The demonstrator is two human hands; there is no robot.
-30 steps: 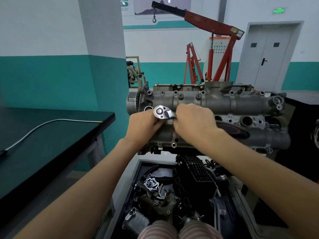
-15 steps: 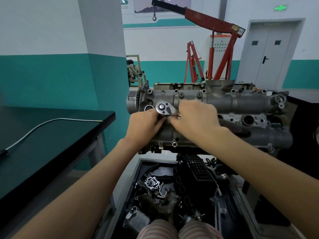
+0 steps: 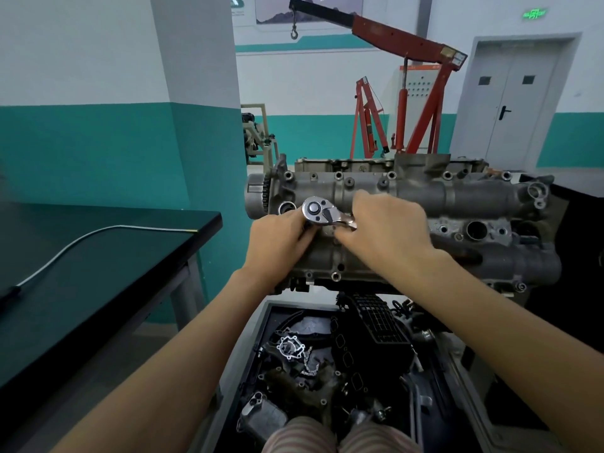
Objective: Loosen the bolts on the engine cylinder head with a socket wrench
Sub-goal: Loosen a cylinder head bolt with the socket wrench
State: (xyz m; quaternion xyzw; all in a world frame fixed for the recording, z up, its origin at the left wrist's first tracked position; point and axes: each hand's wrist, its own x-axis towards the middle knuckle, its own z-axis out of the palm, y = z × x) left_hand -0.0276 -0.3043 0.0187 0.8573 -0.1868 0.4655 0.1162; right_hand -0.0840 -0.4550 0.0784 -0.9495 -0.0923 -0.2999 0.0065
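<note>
Head view: a socket wrench is seated near the left end of the engine cylinder head. Its ratchet head is pinched from below by the left hand, and its handle is gripped in the curled right hand. The socket is best kept square on the bolt, hidden beneath, while the handle is swung steadily.
</note>
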